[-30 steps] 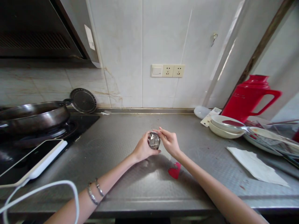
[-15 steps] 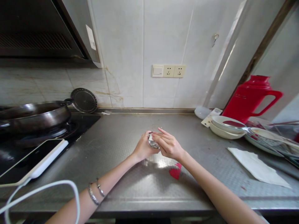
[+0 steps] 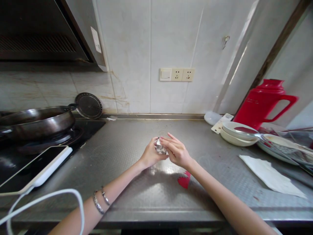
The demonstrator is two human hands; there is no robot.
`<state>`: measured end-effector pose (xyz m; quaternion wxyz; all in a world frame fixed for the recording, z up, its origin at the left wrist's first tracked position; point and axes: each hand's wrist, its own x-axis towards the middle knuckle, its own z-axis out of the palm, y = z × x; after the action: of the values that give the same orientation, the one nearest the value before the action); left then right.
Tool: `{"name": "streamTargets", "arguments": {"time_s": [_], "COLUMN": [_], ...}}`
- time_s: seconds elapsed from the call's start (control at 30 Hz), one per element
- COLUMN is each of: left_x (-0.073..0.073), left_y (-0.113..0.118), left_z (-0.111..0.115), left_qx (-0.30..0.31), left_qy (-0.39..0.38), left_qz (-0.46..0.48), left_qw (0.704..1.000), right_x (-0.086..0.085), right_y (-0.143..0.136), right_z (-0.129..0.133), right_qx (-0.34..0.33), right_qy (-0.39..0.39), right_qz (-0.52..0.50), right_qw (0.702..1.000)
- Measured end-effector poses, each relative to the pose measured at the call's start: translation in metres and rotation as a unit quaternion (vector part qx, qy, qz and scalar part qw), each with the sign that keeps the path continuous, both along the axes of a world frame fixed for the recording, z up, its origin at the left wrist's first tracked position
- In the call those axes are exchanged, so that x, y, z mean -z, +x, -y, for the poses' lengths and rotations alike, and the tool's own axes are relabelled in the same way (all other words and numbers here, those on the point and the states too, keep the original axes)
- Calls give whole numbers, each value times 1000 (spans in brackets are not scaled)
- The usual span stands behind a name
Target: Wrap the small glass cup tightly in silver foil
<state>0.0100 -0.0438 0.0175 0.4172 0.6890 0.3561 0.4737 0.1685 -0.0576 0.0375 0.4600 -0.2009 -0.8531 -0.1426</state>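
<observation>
Over the middle of the counter, my left hand (image 3: pixel 149 154) is wrapped round a small shiny, silvery thing (image 3: pixel 160 150) with a crinkled or faceted look. Most of its side is hidden by my fingers, so I cannot tell its exact kind. A bit of white (image 3: pixel 158 142) shows at its top. My right hand (image 3: pixel 178 150) meets it from the right, its fingertips pressed together at the top edge and the little finger raised. Whether the right fingers pinch something is hidden. A red torn-edged patch (image 3: pixel 184 180) lies on the counter below the right wrist.
To the left, a metal pan (image 3: pixel 36 122) stands on the black stove, with a phone (image 3: pixel 34 169) and white cable (image 3: pixel 73 192) nearer. On the right are a red thermos (image 3: pixel 262 104), stacked bowls (image 3: pixel 238 135) and a white paper sheet (image 3: pixel 271 176).
My right fingers have shifted slightly at the top of the silvery thing, and more of its front shows. My left hand keeps its hold. The view has moved very slightly.
</observation>
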Motion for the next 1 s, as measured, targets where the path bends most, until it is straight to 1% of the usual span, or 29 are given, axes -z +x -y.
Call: {"name": "streamTargets", "arguments": {"time_s": [0.1,0.17,0.3,0.43,0.53,0.63,0.73,0.83,0.93,1.0], "left_x": [-1,-1,-3,-4,-3,-3,-3,-5,-9,-11], "left_y": [2,2,3,4,3,2,-1,-4,-6,-5], "left_z": [0,1,3,3,3,2,2,-3,-12,-21], "left_qx": [14,22,47,52,47,59,100,135,153,143], "left_qy": [-46,-63,-67,-77,-96,-156,-231,-290,-353,-386], "left_qz": [53,73,102,127,135,133,159,223,252,250], "left_qw": [997,995,991,988,985,977,955,921,888,876], "right_x": [2,4,7,8,9,13,20,26,31,33], "right_y": [3,3,0,1,1,-5,-13,-20,-21,-20], "right_z": [-4,-4,0,0,-4,-8,-14,-19,-25,-28], "right_qx": [13,9,-17,-38,-29,-1,37,52,53,53], "right_qy": [-16,-20,-1,7,-23,-83,-154,-209,-233,-235], "right_qz": [-67,-88,-69,-51,-93,-154,-194,-184,-172,-169], "right_qw": [998,996,997,998,995,985,968,959,956,956]}}
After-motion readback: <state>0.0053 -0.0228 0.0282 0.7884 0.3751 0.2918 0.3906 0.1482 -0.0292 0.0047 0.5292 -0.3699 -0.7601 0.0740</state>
